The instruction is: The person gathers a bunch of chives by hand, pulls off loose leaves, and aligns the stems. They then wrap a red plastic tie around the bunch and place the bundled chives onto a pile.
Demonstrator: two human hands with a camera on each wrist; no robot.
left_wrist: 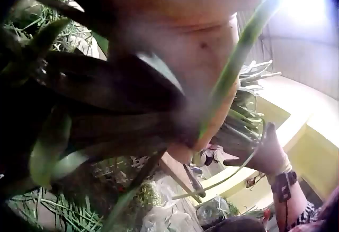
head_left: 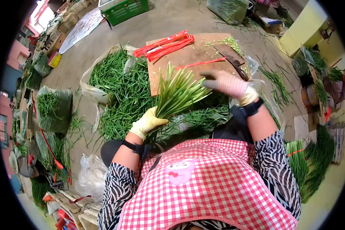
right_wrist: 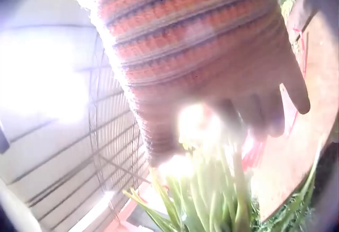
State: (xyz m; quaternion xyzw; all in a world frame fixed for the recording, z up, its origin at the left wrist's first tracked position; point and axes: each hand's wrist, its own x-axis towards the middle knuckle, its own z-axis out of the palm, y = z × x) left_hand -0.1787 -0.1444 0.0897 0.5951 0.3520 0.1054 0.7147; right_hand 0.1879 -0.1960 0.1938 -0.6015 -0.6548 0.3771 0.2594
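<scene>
The head view shows us, at its largest, the pile [head_left: 115, 90] of greens spread in clear plastic [head_left: 89, 90] to the left and near side of the board [head_left: 203, 51]. We see the bunch [head_left: 180, 94] held up by the board's near side, its pale stalk ends pointing far and fanning to the right. The left hand [head_left: 149, 123], gloved, has its fingers curled round the bunch low down; the right hand [head_left: 228, 83], also gloved, reaches in from the right, fingers outstretched and gripping nothing. We cannot tell whether they touch the stalks. On the board lie red strips [head_left: 166, 46] at far left, a dark tool [head_left: 237, 69], perhaps a knife, at right, and a single strip [head_left: 201, 63] between. Pale trimmings [head_left: 232, 44] sit at far right.

We judge the step in hand to be evening the stalk ends. The next move seems to call for a steady left hold while the right fingers level the tips, with the single strip handy for binding.
</scene>
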